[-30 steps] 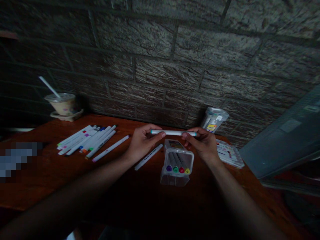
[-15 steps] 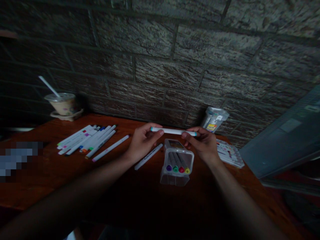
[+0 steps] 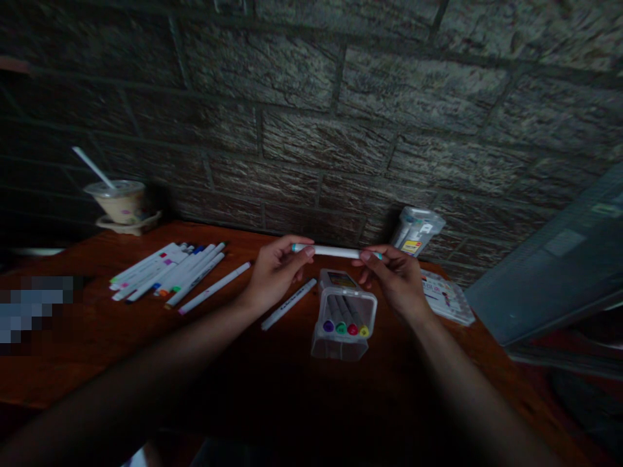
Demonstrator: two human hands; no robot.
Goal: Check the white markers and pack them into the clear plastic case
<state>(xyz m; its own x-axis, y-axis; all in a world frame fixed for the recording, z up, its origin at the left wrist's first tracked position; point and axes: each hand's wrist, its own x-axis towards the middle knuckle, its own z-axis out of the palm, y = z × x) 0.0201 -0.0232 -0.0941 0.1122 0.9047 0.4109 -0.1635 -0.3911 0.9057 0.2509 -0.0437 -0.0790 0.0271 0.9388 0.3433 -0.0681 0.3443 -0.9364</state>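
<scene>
Head view: holding one white marker (image 3: 335,251), teal at both ends, roughly level and seemingly off the table (image 3: 107,337), between left hand (image 3: 275,269) and right hand (image 3: 399,275). Left hand closed to a thumb-and-finger pinch on one end; right hand pinching the other end likewise, thumb up against the teal (can't spot a gap at either cap).

Progress, judging by layout: partway through handling. Inside the clear box (image 3: 339,350), to the left of right hand and nearer the wearer: four markers (image 3: 341,329), purple, green, red and yellow ends facing the wearer. Outside the box: the held one; one loose marker (image 3: 289,305) on the near side of left hand, between it and the box; one pink-ended marker (image 3: 214,288) just left of left hand; farther left, a pile of markers (image 3: 168,272), too jumbled to count.

Edges and room: stone wall (image 3: 311,155) beyond both hands, limiting reach forward. Tight around right hand: upright case (image 3: 419,230) just beyond, flat case (image 3: 445,298) to its right, grey panel (image 3: 545,272) farther right. Drink cup (image 3: 117,202) well left of left hand, past the pile. More room toward the wearer from left hand, but too dark to trace the near table edge.
</scene>
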